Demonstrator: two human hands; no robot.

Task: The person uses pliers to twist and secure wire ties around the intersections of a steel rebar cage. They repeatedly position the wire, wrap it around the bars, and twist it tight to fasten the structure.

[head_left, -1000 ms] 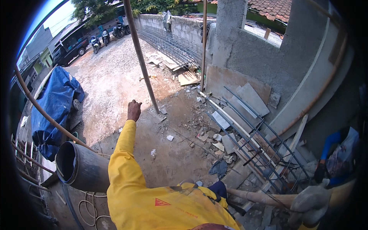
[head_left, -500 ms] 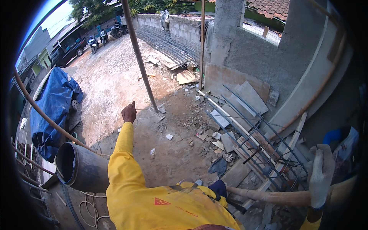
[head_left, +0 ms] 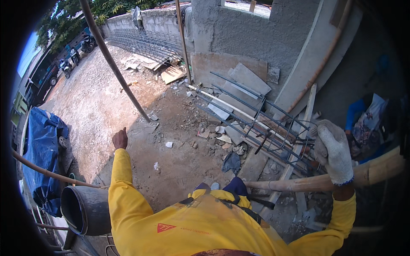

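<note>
My bare left hand (head_left: 120, 138) is stretched out ahead over the dirt ground, its index finger pointing away and the other fingers curled. Nothing shows in it. My right hand (head_left: 333, 149), in a pale knitted work glove, is raised above a thick bamboo pole (head_left: 299, 184). Its fingers are extended and slightly bent, with no object seen in them. Beyond the glove lies a long cage of steel reinforcing bars (head_left: 260, 123) on boards and rubble. Near my left elbow stands a black drum (head_left: 95, 211), tilted, with its mouth facing left.
A slanting pole (head_left: 113, 57) rises ahead. At left is a blue tarpaulin (head_left: 40, 158) over something wheeled. More rebar cages (head_left: 143, 42) lie along the far wall. A plastered wall (head_left: 243, 36) stands at right. A blue sleeve (head_left: 355, 112), apparently another person's, shows in the shade.
The view has swung right and down, so the scene has shifted left. My left arm stays stretched out. My right hand has come further into view, its fingers more bent than before.
</note>
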